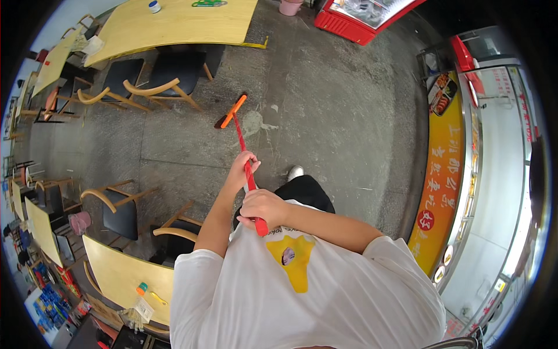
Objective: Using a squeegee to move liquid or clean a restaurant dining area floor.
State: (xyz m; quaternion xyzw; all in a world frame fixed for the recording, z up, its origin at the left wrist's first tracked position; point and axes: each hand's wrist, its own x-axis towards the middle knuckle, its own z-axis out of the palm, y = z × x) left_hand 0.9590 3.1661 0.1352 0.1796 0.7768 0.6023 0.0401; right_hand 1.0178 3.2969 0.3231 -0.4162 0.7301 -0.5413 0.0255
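Note:
A broom with an orange head (234, 111) and dark bristles rests on the grey floor in front of me, left of a pale patch (253, 122). Its red handle (238, 131) runs back towards my chest. My left hand (245, 168) is closed around the handle about midway. Nearer my body, my right hand (264, 207) grips it close to its end, which sticks out below the fist. One light-coloured shoe (296, 172) shows ahead of my dark-clothed leg.
Wooden chairs with dark seats (176, 74) stand by a yellow table (183, 26) at upper left. More chairs (120, 218) and a table (126, 275) are at lower left. A red display cooler (344, 27) and pink bucket (290, 7) stand ahead; a food counter (440, 174) lines the right.

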